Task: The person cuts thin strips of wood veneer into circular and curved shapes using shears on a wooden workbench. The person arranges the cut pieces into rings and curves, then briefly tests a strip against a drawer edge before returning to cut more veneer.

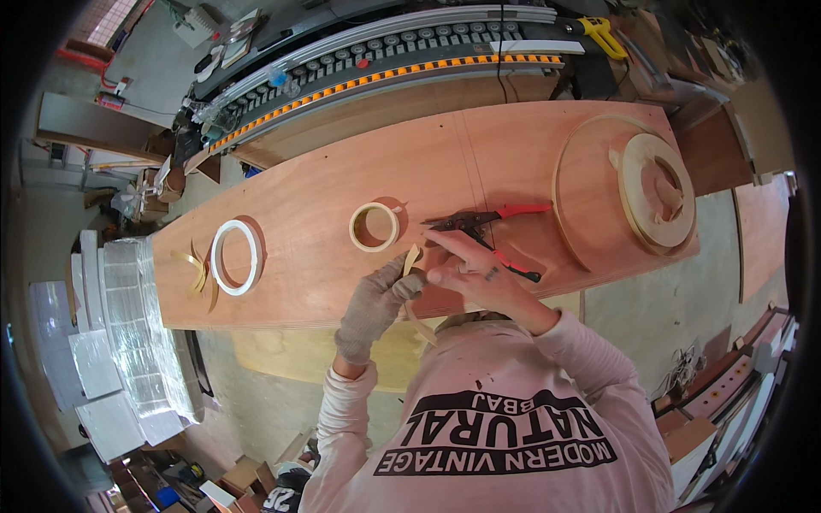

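My left hand [376, 308], in a grey knit glove, pinches a narrow pale tan strip [412, 259]. The strip's top end sticks up past the fingers, and its tail hangs down toward my shirt. My right hand [470, 272] is bare, its fingers stretched out beside the strip; I see nothing gripped in it. Just beyond those fingers lies a hand tool with a black head and red handles [523, 209], like snips or pliers, handles spread. A roll of tan tape [353, 229] rests on the wooden board [299, 197], up and left of the tool.
Farther left on the board are a white ring [219, 272] and several short tan strips [199, 275]. A large coil of pale banding [634, 190] sits at the right end. Behind stands a roller conveyor [385, 53]; a yellow tool [601, 37] lies at its right.
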Demonstrator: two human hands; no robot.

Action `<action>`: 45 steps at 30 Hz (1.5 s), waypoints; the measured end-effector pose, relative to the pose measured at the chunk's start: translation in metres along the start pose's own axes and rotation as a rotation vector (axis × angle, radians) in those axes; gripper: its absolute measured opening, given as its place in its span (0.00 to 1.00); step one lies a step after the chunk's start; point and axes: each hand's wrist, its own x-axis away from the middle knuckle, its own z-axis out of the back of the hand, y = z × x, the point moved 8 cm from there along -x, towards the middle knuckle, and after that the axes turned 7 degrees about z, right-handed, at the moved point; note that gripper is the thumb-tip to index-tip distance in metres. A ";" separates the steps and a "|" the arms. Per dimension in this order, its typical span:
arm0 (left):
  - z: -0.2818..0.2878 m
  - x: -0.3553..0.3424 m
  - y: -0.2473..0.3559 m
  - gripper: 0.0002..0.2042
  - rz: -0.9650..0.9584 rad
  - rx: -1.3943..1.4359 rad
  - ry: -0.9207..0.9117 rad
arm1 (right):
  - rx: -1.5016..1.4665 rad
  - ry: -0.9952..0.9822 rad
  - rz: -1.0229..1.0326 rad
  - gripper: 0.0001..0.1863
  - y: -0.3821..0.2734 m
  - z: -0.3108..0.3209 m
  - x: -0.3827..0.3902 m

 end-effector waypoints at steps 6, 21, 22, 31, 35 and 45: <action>0.005 0.012 0.001 0.23 0.002 -0.166 -0.034 | -0.032 -0.148 0.010 0.21 -0.006 -0.025 -0.025; 0.118 0.070 -0.029 0.21 -0.276 0.429 0.748 | 0.039 -0.115 -0.062 0.08 0.044 -0.061 -0.106; 0.133 0.085 -0.034 0.21 -0.292 0.453 0.834 | 0.033 -0.109 -0.063 0.08 0.053 -0.067 -0.123; 0.143 0.143 -0.055 0.17 -0.209 0.461 1.041 | 0.222 -0.203 0.195 0.07 0.060 -0.139 -0.199; 0.117 0.119 -0.053 0.17 -0.134 0.440 0.952 | 0.282 -0.126 0.256 0.07 0.041 -0.065 -0.165; 0.019 -0.001 0.001 0.15 -0.170 0.463 0.415 | 0.961 0.354 -0.050 0.12 -0.023 0.230 0.030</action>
